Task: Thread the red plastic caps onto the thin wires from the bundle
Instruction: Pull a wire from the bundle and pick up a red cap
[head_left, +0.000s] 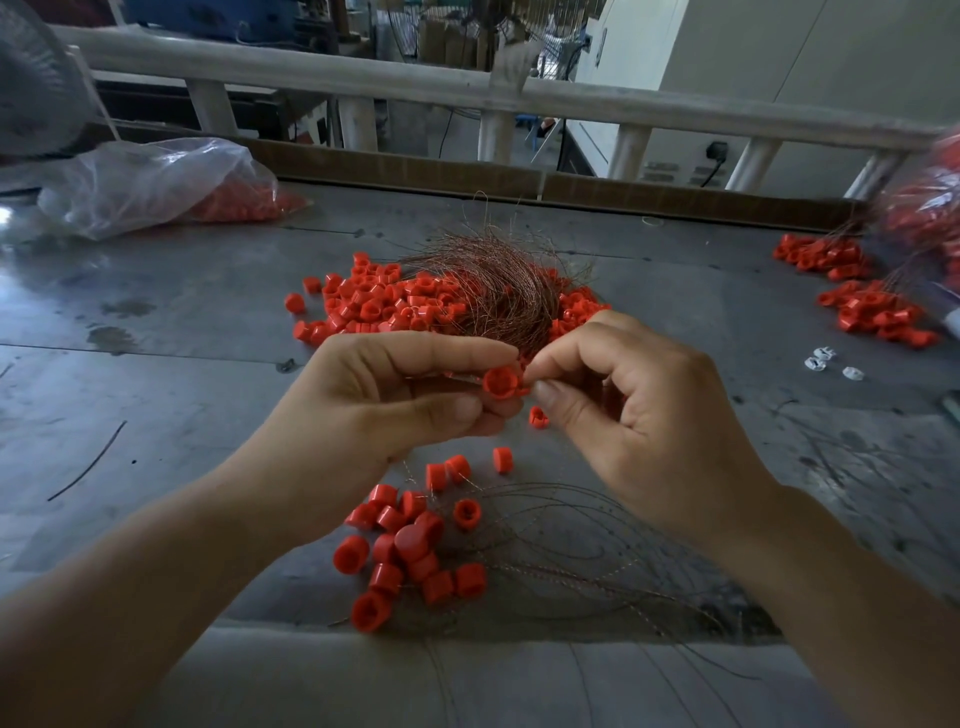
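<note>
Cap (500, 382) and wire meet between the two hands, up over the gray table (156, 364). The left hand (395, 395) pinches this red cap with thumb and first finger, open side facing the right hand (634, 410). The right hand has its thumb and first finger pressed together right at the cap's edge. It looks like it pinches a thin wire there, but the wire is too fine to see. To do this well, I think the left hand should keep the cap very still. The right hand should hold the wire close to its tip, so it does not bend, and push it straight through the hole. Both wrists are lifted off the table, and the other fingers of each hand are curled in. Just behind the hands sits the wire bundle (498, 291), lying on a big pile of loose caps (374, 301). Nearer the person lie more caps with wires (410, 545). Far to the left is a plastic bag (156, 182) with more red caps inside.
</note>
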